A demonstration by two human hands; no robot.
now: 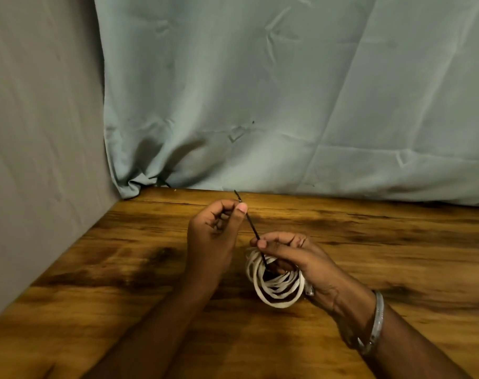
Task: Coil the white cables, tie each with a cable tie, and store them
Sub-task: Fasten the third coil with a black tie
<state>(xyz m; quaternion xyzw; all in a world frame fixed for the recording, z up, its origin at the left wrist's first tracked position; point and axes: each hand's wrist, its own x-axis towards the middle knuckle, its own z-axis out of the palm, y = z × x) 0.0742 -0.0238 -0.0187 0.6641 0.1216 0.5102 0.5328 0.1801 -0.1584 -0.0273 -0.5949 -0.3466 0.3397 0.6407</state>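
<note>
The white cable point(273, 283) is already coiled and hangs under the right hand point(290, 253), just above the wooden table point(123, 255). The black cable tie point(250, 225) runs as a slanted line – from the coil's middle up and left to the left hand point(213, 231). Both hands pinch the tie: right low near the coil, left near the free tip. The next pull probably follows this axis, away from the coil.
</note>
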